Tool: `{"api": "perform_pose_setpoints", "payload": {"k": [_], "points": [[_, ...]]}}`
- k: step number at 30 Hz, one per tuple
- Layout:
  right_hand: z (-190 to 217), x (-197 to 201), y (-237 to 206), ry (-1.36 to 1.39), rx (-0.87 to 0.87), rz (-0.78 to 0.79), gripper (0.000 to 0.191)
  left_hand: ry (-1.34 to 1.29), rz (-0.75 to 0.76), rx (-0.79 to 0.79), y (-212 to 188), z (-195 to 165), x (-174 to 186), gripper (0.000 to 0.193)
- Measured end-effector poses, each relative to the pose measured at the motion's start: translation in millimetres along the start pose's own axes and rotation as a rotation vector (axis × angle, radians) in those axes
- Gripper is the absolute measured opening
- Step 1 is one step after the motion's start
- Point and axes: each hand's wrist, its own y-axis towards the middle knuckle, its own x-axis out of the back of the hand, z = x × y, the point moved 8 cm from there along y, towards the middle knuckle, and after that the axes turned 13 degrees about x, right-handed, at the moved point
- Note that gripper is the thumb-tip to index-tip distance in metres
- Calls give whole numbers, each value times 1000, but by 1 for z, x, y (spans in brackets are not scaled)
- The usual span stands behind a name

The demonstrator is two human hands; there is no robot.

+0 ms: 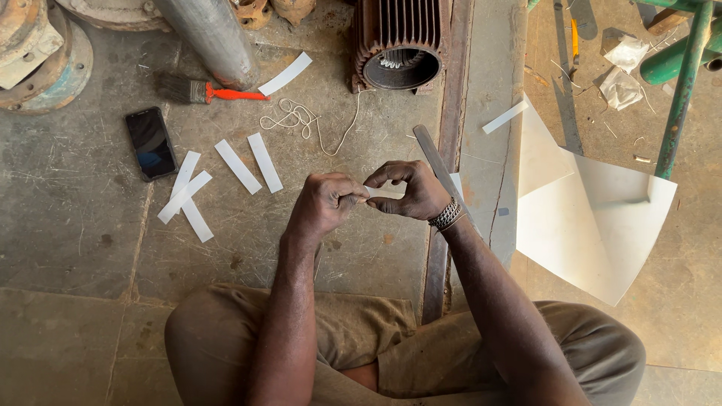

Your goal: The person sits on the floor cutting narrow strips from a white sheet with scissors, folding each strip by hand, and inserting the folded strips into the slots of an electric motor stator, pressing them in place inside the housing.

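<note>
One white strip sits at frame centre, pinched at its ends by the left hand and right hand. Five more strips lie at ten o'clock, one at twelve, one at two; a phone, brush and string lie beyond, a sheet at three.

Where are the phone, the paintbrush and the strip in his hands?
phone (150, 142), head view, middle of the dark screen.
paintbrush (235, 95), head view, on the orange handle.
white strip (376, 192), head view, bare part between the fingertips.
</note>
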Motion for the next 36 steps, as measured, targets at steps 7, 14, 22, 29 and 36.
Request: {"api": "perform_pose_setpoints", "payload": {"k": [7,14,22,29,36], "points": [[-4,-1,3,47,99,-76,30,-79,31,103,5,21,0,16],[-43,7,-4,-12,-78,-242,25,-488,-218,274,22,93,-3,18],[-142,59,33,-501,-213,-560,17,-795,-182,430,120,176,-94,25],[-207,73,99,-935,-214,-603,20,-1255,27,488,220,226,-165,30],[-230,50,116,-1058,-180,-658,16,-1536,131,500,222,266,-198,41]]}}
